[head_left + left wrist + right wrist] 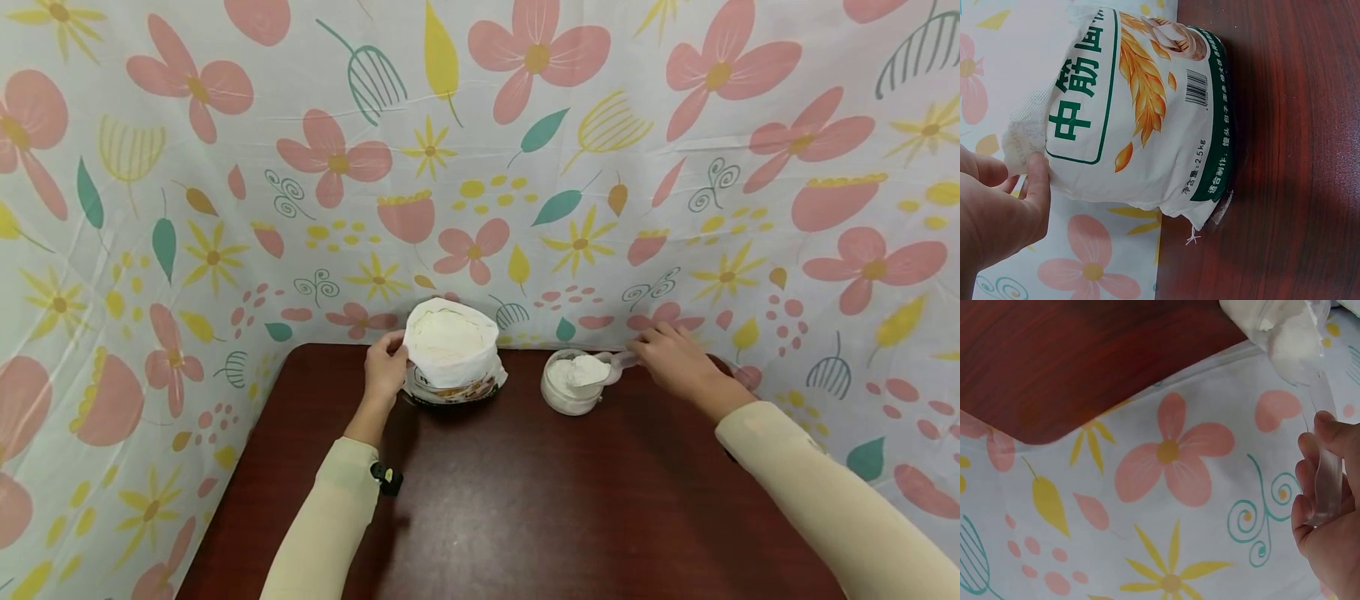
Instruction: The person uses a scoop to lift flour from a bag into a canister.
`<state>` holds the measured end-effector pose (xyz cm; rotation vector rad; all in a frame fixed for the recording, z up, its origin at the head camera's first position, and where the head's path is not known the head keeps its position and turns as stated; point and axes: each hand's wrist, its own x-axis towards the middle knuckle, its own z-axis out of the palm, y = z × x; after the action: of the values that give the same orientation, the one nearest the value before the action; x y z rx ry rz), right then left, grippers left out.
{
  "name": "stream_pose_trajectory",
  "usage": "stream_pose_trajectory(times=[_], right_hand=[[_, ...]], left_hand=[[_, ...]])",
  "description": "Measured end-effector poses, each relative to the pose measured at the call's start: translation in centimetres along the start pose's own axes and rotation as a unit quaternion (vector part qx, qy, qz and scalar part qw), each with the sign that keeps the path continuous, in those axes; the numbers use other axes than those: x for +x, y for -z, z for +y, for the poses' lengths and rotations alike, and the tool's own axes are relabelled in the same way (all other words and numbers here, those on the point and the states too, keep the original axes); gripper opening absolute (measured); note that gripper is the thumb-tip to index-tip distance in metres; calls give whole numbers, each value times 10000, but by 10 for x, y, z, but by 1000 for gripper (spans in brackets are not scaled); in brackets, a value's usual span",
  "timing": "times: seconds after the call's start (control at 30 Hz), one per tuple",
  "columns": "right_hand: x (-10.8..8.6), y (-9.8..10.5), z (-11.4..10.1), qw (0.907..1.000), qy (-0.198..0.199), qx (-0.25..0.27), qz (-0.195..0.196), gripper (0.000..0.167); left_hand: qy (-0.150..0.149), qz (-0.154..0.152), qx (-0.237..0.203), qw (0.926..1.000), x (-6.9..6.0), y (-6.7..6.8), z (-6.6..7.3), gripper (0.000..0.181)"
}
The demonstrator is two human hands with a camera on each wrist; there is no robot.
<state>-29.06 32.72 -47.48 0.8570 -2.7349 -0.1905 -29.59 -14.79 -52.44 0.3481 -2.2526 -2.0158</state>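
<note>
A white flour bag [454, 367] stands at the back of the table with its top open and pale flour [446, 333] inside. My left hand [384, 367] pinches the bag's rim at its left side. In the left wrist view, the flour bag [1100, 125] shows a wheat ear, a barcode and "2.5kg". To the right stands a clear round jar [567, 404] with white powder in it. My right hand [675, 358] grips the handle of a clear scoop [618, 367], whose powder-heaped bowl is over the jar. In the right wrist view, fingers curl round the scoop handle [1327, 481].
The dark reddish-brown table [495, 517] has its back edge against a flower-printed cloth [480, 183], which also hangs at both sides. A small black device [387, 478] is strapped to the left wrist.
</note>
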Motion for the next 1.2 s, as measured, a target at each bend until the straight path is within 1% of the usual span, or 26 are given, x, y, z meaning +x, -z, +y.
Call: stream_pose_trajectory(times=[0.23,0.4,0.6,0.93,1.13,1.2], right_hand=[[8,2,2,9986,362,-353,183,20],[12,6,2,9979,439,-464,133,21],[15,11,3,9961,613,-590,226,21],[17,13,11,9949,752,-621,242,23],[20,24,10,9922,910,-751,395,22],[22,29,9,9915,923,-854,342,20]], left_hand=[[-18,25,24,10000,-1,0,1,32],[-7,32,17,10000,-2,-1,3,32],[-30,28,48,10000,-3,0,4,33],[-50,31,51,10000,-3,0,3,32],[-27,39,9,10000,-3,0,4,32],[-26,44,42,10000,-2,0,4,32]])
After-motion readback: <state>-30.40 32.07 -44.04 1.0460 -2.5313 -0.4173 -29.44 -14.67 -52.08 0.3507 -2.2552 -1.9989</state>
